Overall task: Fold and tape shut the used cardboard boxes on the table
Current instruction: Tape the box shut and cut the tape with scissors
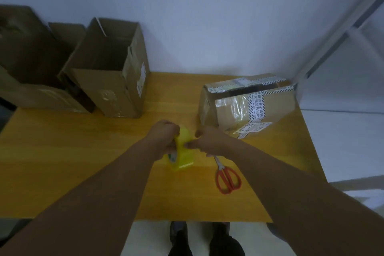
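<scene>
Gripping the tape [184, 156], both hands [164, 137] [209, 141] extend forward.

Free room on surface [72, 162] front-left and in the gap between open box [110, 68] and taped box [247, 104]; scissors [227, 178] lie front-right; other boxes [31, 58] block back-left.

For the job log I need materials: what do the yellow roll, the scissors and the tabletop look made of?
Tape roll: glossy, translucent yellow plastic film, judging by its sheen.
Scissors: orange-red handles that look like smooth plastic; the pale blades are probably metal.
Table: warm yellow wood or wood-look laminate, smooth with faint grain; the picture cannot settle which.
</scene>
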